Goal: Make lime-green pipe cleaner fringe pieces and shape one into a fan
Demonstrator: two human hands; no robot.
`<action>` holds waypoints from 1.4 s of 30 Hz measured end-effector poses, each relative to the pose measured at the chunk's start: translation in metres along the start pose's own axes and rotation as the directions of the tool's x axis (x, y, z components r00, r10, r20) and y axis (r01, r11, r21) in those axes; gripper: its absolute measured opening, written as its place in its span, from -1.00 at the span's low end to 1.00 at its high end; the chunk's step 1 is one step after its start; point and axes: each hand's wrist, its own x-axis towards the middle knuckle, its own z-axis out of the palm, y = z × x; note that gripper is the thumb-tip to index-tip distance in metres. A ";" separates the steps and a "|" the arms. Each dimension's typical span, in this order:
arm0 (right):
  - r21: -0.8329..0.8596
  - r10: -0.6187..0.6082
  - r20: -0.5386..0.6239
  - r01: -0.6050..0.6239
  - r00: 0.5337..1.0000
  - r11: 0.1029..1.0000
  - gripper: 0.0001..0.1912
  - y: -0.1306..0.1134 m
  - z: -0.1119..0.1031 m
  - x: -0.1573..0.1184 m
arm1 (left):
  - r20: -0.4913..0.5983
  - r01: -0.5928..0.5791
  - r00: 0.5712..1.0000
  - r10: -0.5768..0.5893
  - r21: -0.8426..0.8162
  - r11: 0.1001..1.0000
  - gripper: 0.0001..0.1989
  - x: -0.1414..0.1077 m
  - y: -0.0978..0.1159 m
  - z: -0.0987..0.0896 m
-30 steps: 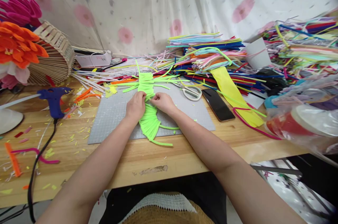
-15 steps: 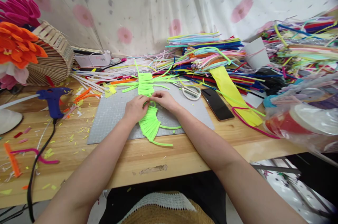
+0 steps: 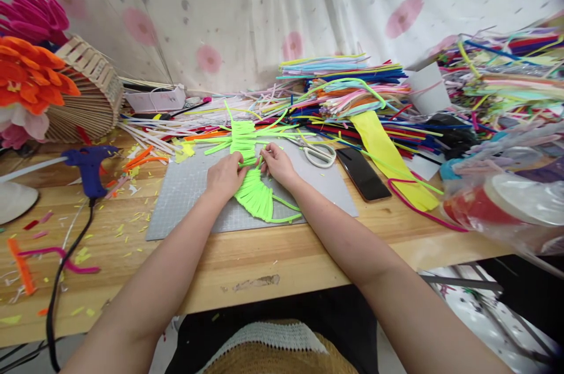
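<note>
A bright green woven strip of pipe cleaners lies across the grey cutting mat, its near end curving to the right. Loose green ends stick out at the far end and at the lower right. At the strip's left edge, near its middle, my left hand is closed, thumb and fingers pinching it. On the opposite edge my right hand pinches a thin green pipe cleaner end between thumb and fingers. White-handled scissors rest on the mat's far right, beyond my right hand.
Right of the mat lie a black phone and a yellow strip. Bundles of coloured pipe cleaners line the back. At left a blue glue gun stands with its cord running forward, among scraps. A plastic-wrapped roll sits far right.
The near part of the green strip has swung right and up, its tail ends with it. My right hand has moved slightly right, and my left hand has shifted a little down the strip's edge.
</note>
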 end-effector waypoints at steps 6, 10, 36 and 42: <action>0.107 0.023 0.053 -0.028 0.998 0.994 -0.84 -0.003 -0.003 -0.002 | -0.028 -0.029 0.999 0.028 -0.023 0.999 -0.81 0.002 0.000 0.002; 0.138 0.015 0.149 -0.036 0.989 0.990 -0.77 -0.005 -0.006 -0.003 | -0.016 -0.043 0.999 0.042 -0.025 0.999 -0.84 0.002 -0.002 0.005; -0.454 0.004 0.129 0.055 0.992 0.889 -0.92 -0.010 -0.002 -0.004 | -0.095 0.054 0.993 -0.075 -0.205 0.977 -0.85 -0.001 -0.001 0.009; -0.470 0.003 0.118 0.053 0.993 0.881 -0.91 -0.012 -0.002 -0.005 | -0.093 0.037 0.994 -0.059 -0.223 0.974 -0.85 -0.001 -0.004 0.011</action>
